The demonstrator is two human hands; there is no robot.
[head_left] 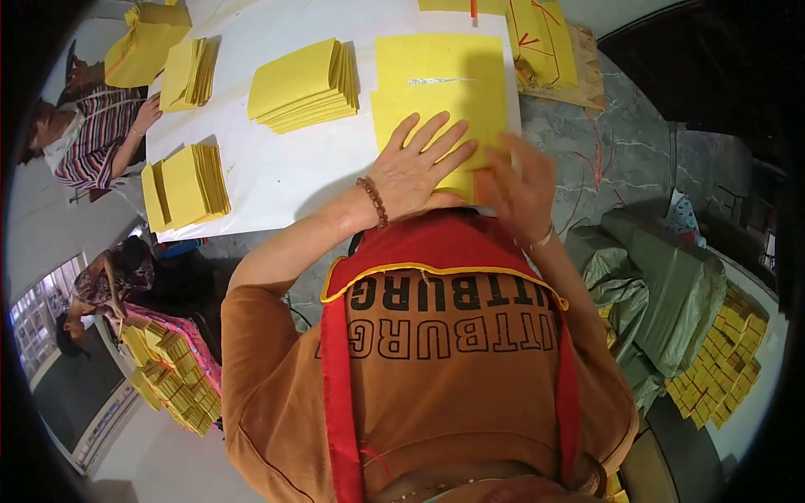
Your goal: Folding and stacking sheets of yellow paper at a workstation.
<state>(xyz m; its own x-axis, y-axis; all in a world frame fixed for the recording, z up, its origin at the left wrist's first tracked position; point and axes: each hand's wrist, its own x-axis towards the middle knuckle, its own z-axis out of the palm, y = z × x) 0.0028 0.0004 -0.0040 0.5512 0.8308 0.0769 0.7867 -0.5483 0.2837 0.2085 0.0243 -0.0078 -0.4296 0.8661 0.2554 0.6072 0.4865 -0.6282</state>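
Observation:
A yellow paper sheet (402,63) with a silvery strip (440,81) across it lies at the near right part of a white-covered table (251,155). It appears to overlap more yellow paper beneath. My left hand (415,159) rests flat on the lower part of the sheet, fingers spread, a brown bead bracelet at the wrist. By the sheet's lower right edge is my right hand (521,183), smeared by motion. Whether it grips the paper edge is not clear. Left of the sheet sits a fanned stack of folded yellow paper (293,84).
Two smaller yellow stacks (189,75) line the table's left side, where a person in stripes (92,134) works. A red-tied yellow bundle (541,42) lies on a wooden board at the upper right. Green plastic-wrapped bales (662,285) stand right; another person (109,285) is lower left.

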